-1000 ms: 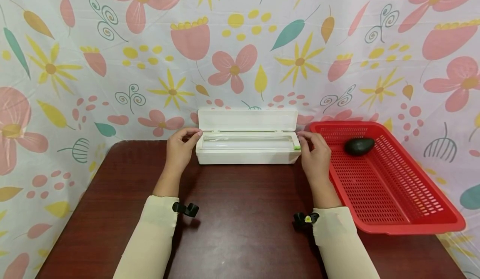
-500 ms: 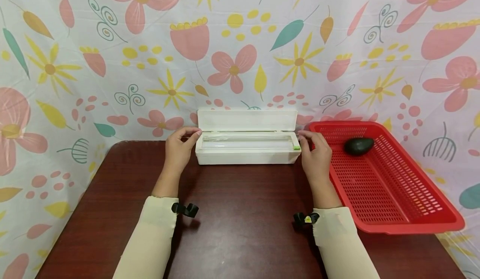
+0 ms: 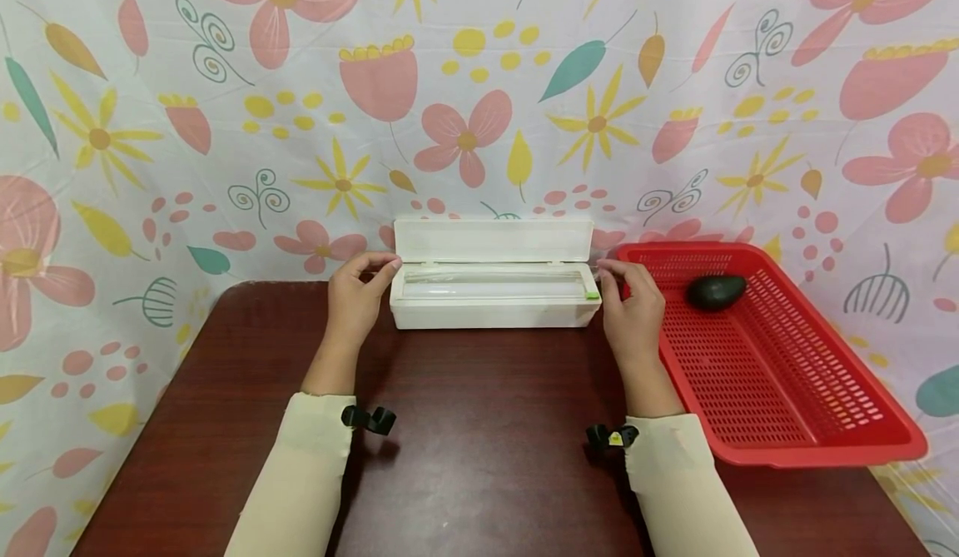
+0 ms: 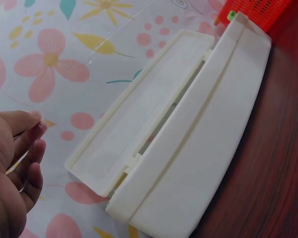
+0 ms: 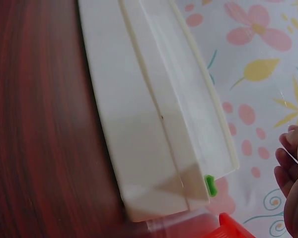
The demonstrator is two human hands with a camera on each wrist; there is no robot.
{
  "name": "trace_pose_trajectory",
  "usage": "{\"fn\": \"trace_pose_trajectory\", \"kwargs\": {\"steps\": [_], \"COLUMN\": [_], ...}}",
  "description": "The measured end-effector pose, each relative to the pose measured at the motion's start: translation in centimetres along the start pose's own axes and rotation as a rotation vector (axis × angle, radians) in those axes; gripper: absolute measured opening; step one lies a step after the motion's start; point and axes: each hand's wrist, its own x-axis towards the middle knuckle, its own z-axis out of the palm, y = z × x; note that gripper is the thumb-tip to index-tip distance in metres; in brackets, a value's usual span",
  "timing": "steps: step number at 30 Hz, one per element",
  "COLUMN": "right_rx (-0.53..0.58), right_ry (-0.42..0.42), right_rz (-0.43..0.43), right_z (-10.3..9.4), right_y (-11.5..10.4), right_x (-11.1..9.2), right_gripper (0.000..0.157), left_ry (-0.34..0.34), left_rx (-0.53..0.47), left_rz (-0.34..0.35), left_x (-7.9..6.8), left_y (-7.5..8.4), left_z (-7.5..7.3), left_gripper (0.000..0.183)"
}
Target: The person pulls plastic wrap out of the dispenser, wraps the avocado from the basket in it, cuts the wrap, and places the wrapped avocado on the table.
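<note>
Mid-frame: left hand [image 3: 355, 295], right hand [image 3: 633, 303] barely shift | both grips pinch clear film [image 4: 95, 52] | pull from white box [image 3: 494, 315] seemingly paused

1. I have the left arm [image 3: 288, 482] reaching from the near left toward the far middle, its pale sleeve [image 3: 318, 432] ending short of the bare wrist [image 3: 333, 370].
2. My left hand [image 3: 356, 295] pinches with thumb and forefinger, the other fingers [image 4: 34, 178] bent.
3. I hold the right arm [image 3: 693, 490] in from the near right, angled inward.
4. My right hand [image 3: 633, 303] pinches likewise, fingers curved.
5. Both hands sit level, well apart.
</note>
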Motion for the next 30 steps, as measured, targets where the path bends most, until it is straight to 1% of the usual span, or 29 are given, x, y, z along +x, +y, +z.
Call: {"fn": "trace_pose_trajectory", "kwargs": {"steps": [4, 10, 18, 25, 30], "right_rx": [0.017, -0.002, 0.032, 0.051, 0.058], "right_ry": [0.022, 0.002, -0.001, -0.003, 0.008], "right_rz": [-0.016, -0.026, -0.036, -0.033, -0.029], "right_z": [0.0, -0.2, -0.4, -0.6, -0.6], "right_y": [-0.2, -0.4, -0.6, -1.1, -1.2], "right_x": [0.1, 0.3, 0.3, 0.4, 0.4], "right_gripper": [0.014, 0.015, 0.015, 0.016, 0.016], "left_ry": [0.002, 0.003, 0.008, 0.008, 0.013], "left_rx": [-0.004, -0.017, -0.03, -0.079, -0.075], "left_rz": [-0.004, -0.005, 0.001, -0.005, -0.002], "left_x": [0.0, -0.1, -0.1, -0.1, -0.2], "left_y": [0.2, 0.5, 0.8, 1.1, 1.4], "left_z": [0.0, -0.2, -0.3, -0.3, -0.3], "left_gripper": [0.026, 0.027, 0.026, 0.026, 0.025]}}
